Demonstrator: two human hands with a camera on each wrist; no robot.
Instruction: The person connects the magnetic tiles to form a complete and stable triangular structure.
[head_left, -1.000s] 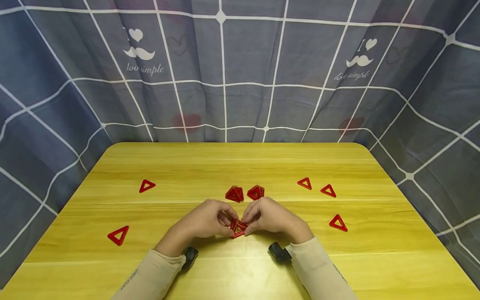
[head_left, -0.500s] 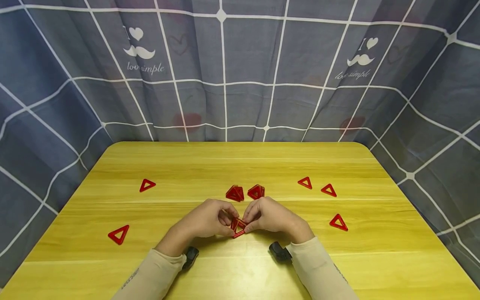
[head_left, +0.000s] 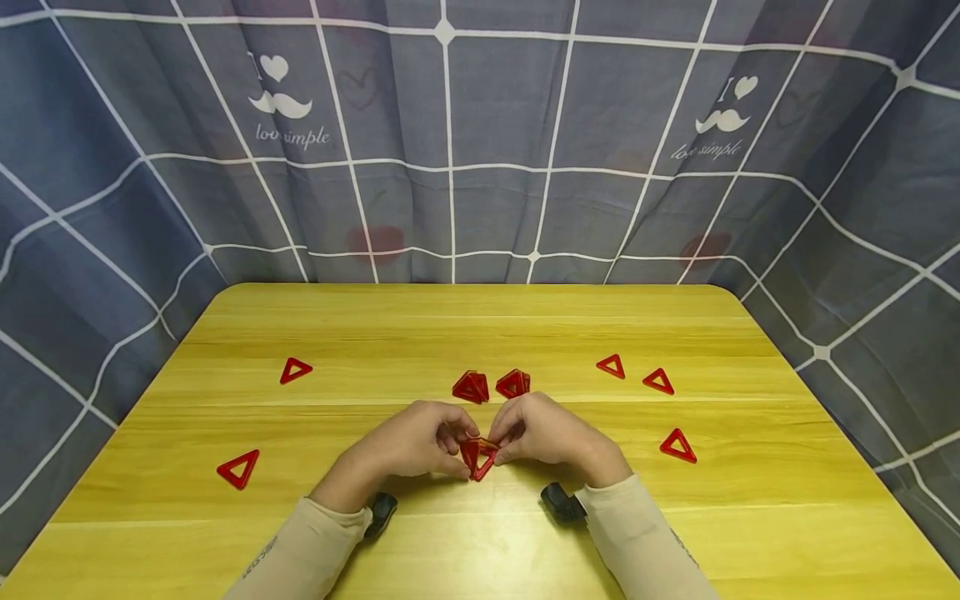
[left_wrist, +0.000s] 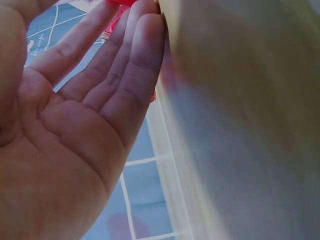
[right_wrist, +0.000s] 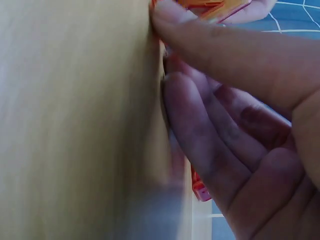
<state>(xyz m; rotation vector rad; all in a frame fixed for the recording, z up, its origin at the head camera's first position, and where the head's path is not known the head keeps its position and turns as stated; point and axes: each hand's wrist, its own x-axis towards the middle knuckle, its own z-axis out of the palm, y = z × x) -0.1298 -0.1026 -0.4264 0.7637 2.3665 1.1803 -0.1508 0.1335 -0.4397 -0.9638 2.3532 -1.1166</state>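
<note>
Triangles [head_left: 470, 454], red and gathered in one small group, are lying between the two hands above the near middle of the tabletop [head_left: 450, 542], just right of the left hand [head_left: 420, 437] and just left of the right hand [head_left: 543, 433], so neither hand is coming out clearly nearer. Fingers of both hands are pinching this group from opposite sides, and I am finding no clear long axis in it. One panel is leaning steeply at the left fingers, while an open frame is facing the right ones, so any move seems to be depending on these two opposed grips.
</note>
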